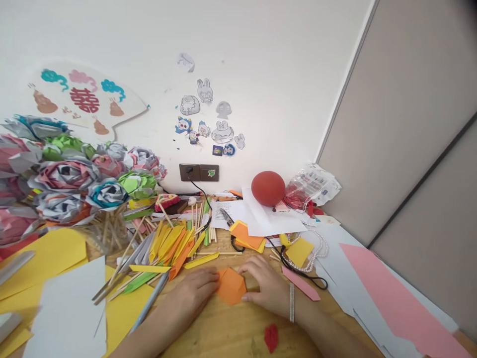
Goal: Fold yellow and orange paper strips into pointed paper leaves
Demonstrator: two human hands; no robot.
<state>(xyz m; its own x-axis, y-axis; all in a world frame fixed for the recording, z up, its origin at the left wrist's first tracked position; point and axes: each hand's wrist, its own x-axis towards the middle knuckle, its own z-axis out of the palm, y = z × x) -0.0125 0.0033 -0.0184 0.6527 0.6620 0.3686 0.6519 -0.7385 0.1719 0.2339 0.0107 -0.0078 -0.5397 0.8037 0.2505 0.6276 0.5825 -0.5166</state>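
A folded piece of orange paper [231, 287] lies on the wooden table between my hands, with crease lines and several straight sides. At its left edge, my left hand [197, 291] rests with the fingers together and their tips on the paper. My right hand [266, 284] curves around the right side, thumb and fingers apart, the thumb tip near the lower right corner. A silver bracelet [291, 302] circles the right wrist. Closer to me, a small red folded paper piece [271, 338] sits on the table.
Folded yellow strips [169, 243] and wooden sticks pile up behind my left hand. Paper flowers [70, 179] stand at the left. A red balloon [268, 188], orange sheets [248, 235], a black cord [316, 284] and bead strings are behind. Pink paper [395, 293] lies right, white paper [67, 313] left.
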